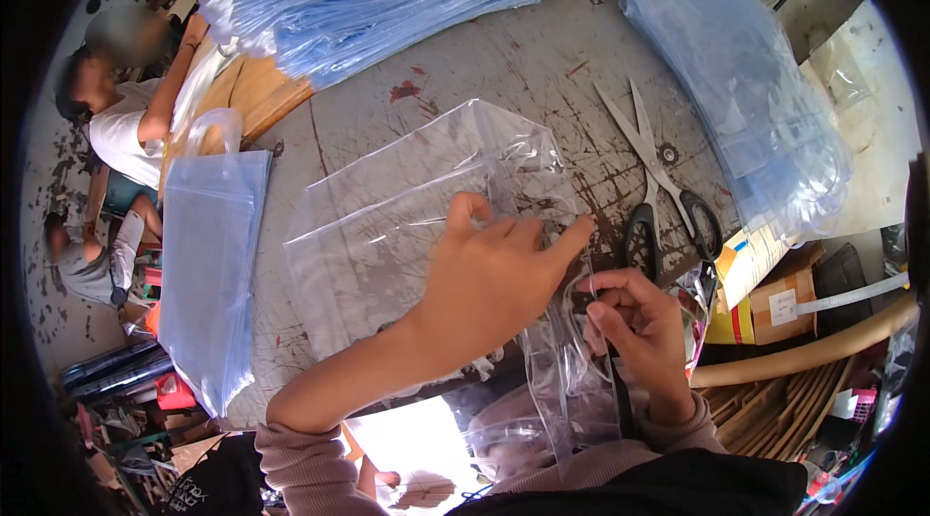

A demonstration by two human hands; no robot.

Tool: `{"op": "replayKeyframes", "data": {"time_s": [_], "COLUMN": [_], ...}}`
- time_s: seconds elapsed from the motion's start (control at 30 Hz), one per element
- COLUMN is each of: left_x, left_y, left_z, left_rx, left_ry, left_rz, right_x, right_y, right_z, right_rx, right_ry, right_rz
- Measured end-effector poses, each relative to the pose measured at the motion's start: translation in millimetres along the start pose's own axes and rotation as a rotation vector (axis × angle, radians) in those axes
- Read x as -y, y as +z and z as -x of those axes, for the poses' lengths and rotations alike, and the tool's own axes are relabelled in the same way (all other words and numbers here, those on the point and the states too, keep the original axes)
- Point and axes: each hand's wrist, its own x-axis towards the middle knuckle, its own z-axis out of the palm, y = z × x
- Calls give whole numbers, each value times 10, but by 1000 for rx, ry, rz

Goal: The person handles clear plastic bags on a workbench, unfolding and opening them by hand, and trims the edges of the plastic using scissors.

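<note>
A clear plastic bag (368, 245) lies flat on the grey scratched table, its near right part crumpled and hanging over the front edge toward my lap. My left hand (504, 264) rests palm down over the bag's right part, fingers bent and spread apart. Close beside it, my right hand (635, 327) has thumb and fingers curled together around the bag's clear edge or strip; the exact grip is partly hidden. Scissors (664, 172) with black handles lie spread apart just beyond my right hand, blades pointing away.
Bluish clear plastic bags lie in a large stack (417, 7) at the back, another pile (736, 80) at the right and a smaller stack (213, 264) at the left. A cardboard box (785, 298) stands beyond the right edge. Two other people sit at the far left.
</note>
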Motion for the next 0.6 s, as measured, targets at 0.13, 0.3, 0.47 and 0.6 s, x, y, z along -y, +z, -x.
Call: {"op": "replayKeyframes", "data": {"time_s": [0.13,0.3,0.47,0.6], "left_x": [-74,242,409,327], "left_y": [-196,-325,-147,-16], "left_z": [-77,-48,-85,-116], "left_rx": [-245,29,42,-22], "left_ry": [12,229,274,326], "left_rz": [-240,40,451,633], "right_x": [41,77,104,16], "right_y": [66,122,190,114], "right_z": [0,-17,-50,-125], "right_rx": [-29,45,12,-29], "right_ry": [-106,-114,-153,-187], "right_rz": [218,296,344,202]}}
